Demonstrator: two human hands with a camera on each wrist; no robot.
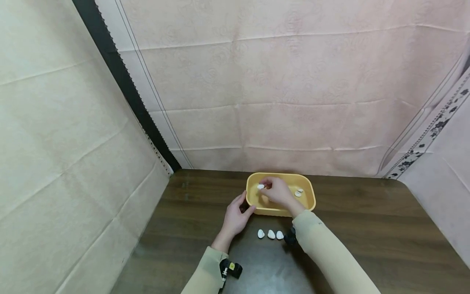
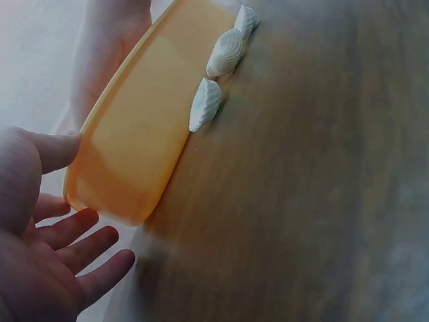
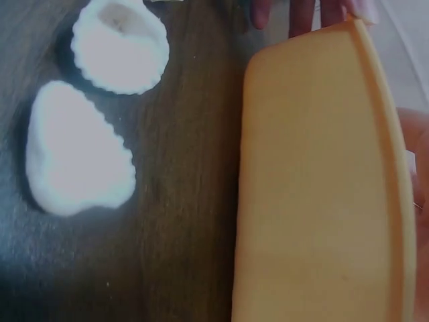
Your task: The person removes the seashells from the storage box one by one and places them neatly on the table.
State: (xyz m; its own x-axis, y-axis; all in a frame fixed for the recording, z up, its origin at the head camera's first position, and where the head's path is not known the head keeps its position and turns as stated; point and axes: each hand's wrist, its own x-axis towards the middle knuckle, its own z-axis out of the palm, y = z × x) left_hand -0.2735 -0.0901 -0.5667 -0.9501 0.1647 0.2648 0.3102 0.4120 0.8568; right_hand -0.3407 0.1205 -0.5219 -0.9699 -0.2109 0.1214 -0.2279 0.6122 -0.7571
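In the head view, my right hand (image 1: pixel 279 192) reaches over the yellow plastic tub (image 1: pixel 312 200) and pinches a white seashell (image 1: pixel 260 186) between thumb and fingertips. My left hand (image 1: pixel 235 216) rests against the tub's near left corner, its thumb and index finger spread along the two sides. From the left wrist, the thumb (image 2: pixel 59 151) meets the rim while the other fingers fan out loosely. A couple of pale shells (image 1: pixel 298 194) lie inside on the right. Three white ribbed shells (image 1: pixel 271 234) form a row on the table in front; two loom large in the right wrist view.
The dark wooden table (image 1: pixel 349 228) runs back to a pale cloth hanging (image 1: pixel 293 90) just behind the tub. More cloth (image 1: pixel 66 143) closes off the left side. Black wrist cameras (image 1: pixel 235 269) are strapped at both cuffs, the right one close beside the shell row.
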